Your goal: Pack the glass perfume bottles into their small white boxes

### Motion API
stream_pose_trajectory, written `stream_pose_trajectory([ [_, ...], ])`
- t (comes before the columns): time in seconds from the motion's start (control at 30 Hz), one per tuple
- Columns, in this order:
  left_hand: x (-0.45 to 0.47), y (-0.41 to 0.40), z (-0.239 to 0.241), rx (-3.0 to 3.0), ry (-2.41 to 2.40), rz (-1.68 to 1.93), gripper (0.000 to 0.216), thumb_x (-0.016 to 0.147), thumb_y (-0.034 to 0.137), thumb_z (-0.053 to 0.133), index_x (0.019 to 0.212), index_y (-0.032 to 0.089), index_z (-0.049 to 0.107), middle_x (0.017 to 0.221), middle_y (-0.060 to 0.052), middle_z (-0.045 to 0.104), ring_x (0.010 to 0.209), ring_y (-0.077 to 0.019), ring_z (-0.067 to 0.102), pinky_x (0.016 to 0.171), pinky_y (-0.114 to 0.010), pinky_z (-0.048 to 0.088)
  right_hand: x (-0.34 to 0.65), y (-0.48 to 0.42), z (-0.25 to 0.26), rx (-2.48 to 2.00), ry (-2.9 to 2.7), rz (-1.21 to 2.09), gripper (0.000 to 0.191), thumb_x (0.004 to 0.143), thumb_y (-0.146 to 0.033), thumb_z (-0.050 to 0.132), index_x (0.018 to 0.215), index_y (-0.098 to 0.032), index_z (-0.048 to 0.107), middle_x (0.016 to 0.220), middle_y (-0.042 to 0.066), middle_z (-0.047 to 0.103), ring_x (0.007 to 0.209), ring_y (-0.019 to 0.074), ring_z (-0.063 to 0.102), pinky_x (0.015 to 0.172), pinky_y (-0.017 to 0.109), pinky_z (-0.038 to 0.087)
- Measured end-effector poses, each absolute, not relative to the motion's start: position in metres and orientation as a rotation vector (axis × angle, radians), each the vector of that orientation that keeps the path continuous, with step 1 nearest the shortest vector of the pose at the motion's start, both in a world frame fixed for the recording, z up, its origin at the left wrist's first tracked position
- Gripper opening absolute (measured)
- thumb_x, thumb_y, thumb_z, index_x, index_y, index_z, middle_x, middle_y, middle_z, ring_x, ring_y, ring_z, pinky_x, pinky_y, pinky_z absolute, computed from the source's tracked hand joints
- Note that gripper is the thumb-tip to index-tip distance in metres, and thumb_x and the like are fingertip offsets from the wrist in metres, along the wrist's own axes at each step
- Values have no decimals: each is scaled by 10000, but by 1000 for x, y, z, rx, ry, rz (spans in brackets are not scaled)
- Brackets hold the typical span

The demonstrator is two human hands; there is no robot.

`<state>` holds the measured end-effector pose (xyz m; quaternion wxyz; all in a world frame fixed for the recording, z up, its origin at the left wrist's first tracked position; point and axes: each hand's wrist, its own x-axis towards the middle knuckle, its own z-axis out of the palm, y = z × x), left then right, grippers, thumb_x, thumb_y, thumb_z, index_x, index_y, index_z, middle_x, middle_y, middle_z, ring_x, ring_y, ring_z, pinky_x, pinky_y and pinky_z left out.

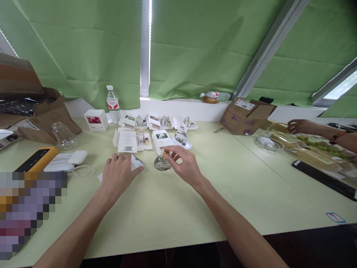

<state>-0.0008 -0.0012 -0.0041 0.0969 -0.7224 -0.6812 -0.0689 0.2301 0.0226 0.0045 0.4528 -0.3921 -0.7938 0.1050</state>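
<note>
My right hand (184,163) pinches the gold-coloured neck of a round, flat glass perfume bottle (161,163) that stands on the table. To its left, my left hand (118,169) lies over a white box (137,162), fingers curled on the far side and thumb stretched along the near side; the hand hides much of the box. Just beyond are an upturned white carton (127,141) with a barcode, a small bottle (141,137) with a gold cap beside it, and a white carton with a flower picture (162,138). Another round glass bottle (180,136) stands behind my right hand.
Several small bottles in white trays line the back. A water bottle (113,104) and a white box with a pink picture (96,120) stand back left. A cardboard box (242,117) is back right. Another person's hand (302,126) reaches over packages at the right.
</note>
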Motion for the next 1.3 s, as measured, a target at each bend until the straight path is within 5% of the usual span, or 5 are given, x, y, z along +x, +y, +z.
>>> stream_pose_trajectory([
  [1.03, -1, -2, -7, -2126, -1964, -246, 521, 858, 575, 445, 1094, 141, 610, 991, -164, 661, 998, -348, 521, 784, -405, 380, 228, 29, -1, -940, -1927, 375, 98, 877, -269, 585, 914, -231, 667, 1030, 52, 702, 773, 185, 663, 593, 318, 556],
  [1.3, 0, -2, -5, -2134, -2018, -224, 543, 859, 588, 442, 1143, 151, 593, 1041, -157, 662, 1035, -347, 512, 820, -410, 383, 232, 23, 2, -1119, -2035, 351, 309, 890, -290, 556, 1199, -276, 558, 1032, 29, 681, 588, 130, 584, 619, 312, 513],
])
